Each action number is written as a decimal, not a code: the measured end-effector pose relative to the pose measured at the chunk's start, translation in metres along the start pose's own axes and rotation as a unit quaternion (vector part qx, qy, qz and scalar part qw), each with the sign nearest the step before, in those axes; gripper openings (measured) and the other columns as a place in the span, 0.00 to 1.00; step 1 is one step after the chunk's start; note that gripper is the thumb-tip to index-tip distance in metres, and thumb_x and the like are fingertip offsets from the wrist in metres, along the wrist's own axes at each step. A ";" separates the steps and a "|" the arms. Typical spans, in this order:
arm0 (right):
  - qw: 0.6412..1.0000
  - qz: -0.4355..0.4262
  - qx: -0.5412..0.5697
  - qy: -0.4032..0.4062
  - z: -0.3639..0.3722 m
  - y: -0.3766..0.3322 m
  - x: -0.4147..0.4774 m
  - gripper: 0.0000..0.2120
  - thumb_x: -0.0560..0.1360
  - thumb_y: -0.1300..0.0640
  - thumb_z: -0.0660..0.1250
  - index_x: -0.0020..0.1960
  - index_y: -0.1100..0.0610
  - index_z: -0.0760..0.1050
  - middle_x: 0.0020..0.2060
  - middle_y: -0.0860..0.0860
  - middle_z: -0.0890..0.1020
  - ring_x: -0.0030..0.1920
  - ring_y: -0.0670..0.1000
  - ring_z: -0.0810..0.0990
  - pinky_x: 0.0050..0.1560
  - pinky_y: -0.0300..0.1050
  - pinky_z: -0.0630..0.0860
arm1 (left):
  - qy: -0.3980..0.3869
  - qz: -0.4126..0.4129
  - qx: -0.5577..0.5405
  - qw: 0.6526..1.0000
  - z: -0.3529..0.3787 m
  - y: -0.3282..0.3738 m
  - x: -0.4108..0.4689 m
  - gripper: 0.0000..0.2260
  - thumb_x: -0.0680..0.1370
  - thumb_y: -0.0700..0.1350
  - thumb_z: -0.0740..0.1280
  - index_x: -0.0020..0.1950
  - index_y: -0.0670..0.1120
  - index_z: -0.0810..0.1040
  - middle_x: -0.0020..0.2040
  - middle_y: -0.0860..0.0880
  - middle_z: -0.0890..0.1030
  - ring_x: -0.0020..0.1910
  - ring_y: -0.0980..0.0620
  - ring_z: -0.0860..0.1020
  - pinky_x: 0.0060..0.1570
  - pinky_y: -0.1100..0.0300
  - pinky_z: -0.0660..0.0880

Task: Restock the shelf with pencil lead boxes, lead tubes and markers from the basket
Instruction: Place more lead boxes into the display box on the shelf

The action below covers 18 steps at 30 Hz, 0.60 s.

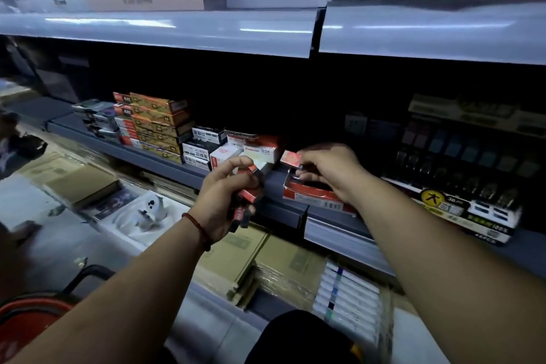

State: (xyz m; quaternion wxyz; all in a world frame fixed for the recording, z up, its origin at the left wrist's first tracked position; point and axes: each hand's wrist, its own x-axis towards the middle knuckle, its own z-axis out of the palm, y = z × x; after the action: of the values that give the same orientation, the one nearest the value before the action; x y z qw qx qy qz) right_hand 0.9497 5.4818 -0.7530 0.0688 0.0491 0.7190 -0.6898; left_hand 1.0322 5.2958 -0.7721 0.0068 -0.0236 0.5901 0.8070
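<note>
My left hand [224,195] grips a bunch of small red and black lead tubes [249,186] in front of the dark grey shelf [165,161]. My right hand [331,170] reaches over an open red and white display box [310,193] on that shelf, its fingers inside the box. It pinches a small red lead pack [291,157] at the box's back left. White 0.5 lead boxes [261,151] are stacked just left of the display box. The red basket [26,316] shows at the bottom left corner.
Orange pencil boxes [153,124] and black and white boxes [201,145] fill the shelf's left part. A marker display [461,186] stands at the right. Flat cardboard packs [254,263] and a row of pens [348,295] lie on the lower shelf. An upper shelf edge [177,29] overhangs.
</note>
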 end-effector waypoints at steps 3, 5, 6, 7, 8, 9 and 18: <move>0.997 -0.005 -0.069 0.029 -0.009 0.007 0.001 0.07 0.76 0.67 0.68 0.53 0.63 0.80 0.40 0.59 0.84 0.35 0.52 0.83 0.39 0.42 0.82 | -0.037 -0.007 0.015 0.999 -0.001 -0.003 0.002 0.12 0.78 0.31 0.64 0.53 0.47 0.74 0.41 0.37 0.75 0.23 0.48 0.72 0.19 0.65 0.67; 0.991 -0.015 -0.132 0.034 -0.013 0.007 -0.006 0.07 0.77 0.66 0.66 0.52 0.62 0.81 0.38 0.59 0.84 0.36 0.53 0.83 0.42 0.46 0.82 | -0.062 -0.008 0.013 0.998 -0.002 -0.005 0.003 0.12 0.77 0.29 0.63 0.51 0.46 0.75 0.41 0.38 0.74 0.23 0.47 0.73 0.19 0.64 0.69; 0.987 -0.017 -0.160 0.025 -0.015 0.008 -0.009 0.06 0.78 0.65 0.65 0.50 0.61 0.81 0.37 0.59 0.84 0.37 0.53 0.83 0.44 0.48 0.82 | -0.070 -0.009 0.010 0.997 -0.001 -0.005 0.002 0.13 0.77 0.29 0.63 0.51 0.46 0.75 0.41 0.38 0.74 0.23 0.48 0.74 0.19 0.63 0.69; 0.983 -0.019 -0.182 0.019 -0.018 0.008 -0.013 0.07 0.78 0.65 0.65 0.47 0.59 0.82 0.38 0.58 0.84 0.37 0.53 0.83 0.45 0.49 0.82 | -0.082 -0.012 0.008 0.996 0.000 -0.004 0.003 0.13 0.77 0.28 0.63 0.51 0.46 0.74 0.41 0.38 0.73 0.23 0.48 0.74 0.19 0.63 0.69; 0.979 -0.021 -0.200 0.016 -0.021 0.008 -0.016 0.09 0.79 0.66 0.65 0.45 0.58 0.82 0.39 0.58 0.84 0.37 0.53 0.83 0.45 0.48 0.82 | -0.095 -0.018 0.008 0.995 0.000 -0.002 0.003 0.13 0.77 0.28 0.63 0.52 0.45 0.74 0.42 0.37 0.73 0.23 0.49 0.75 0.19 0.64 0.70; 0.976 -0.023 -0.217 0.015 -0.022 0.008 -0.020 0.10 0.79 0.66 0.66 0.43 0.57 0.83 0.40 0.57 0.85 0.39 0.53 0.84 0.44 0.47 0.82 | -0.105 -0.023 0.008 0.994 0.000 -0.001 0.004 0.12 0.77 0.28 0.62 0.52 0.45 0.74 0.42 0.37 0.73 0.23 0.49 0.75 0.18 0.64 0.70; 0.947 -0.023 -0.320 -0.022 -0.021 0.007 -0.035 0.09 0.81 0.64 0.64 0.52 0.59 0.84 0.46 0.58 0.85 0.40 0.49 0.80 0.45 0.47 0.80 | -0.129 -0.044 0.012 0.991 -0.010 -0.005 -0.009 0.13 0.77 0.27 0.62 0.51 0.45 0.73 0.40 0.38 0.74 0.21 0.49 0.74 0.18 0.62 0.69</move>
State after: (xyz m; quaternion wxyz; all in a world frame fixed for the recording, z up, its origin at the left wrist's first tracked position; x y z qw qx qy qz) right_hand 0.9844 5.5043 -0.7529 0.0809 -0.0079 0.9012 -0.4258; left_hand 1.0417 5.2876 -0.7797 0.1187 0.0545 0.5926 0.7949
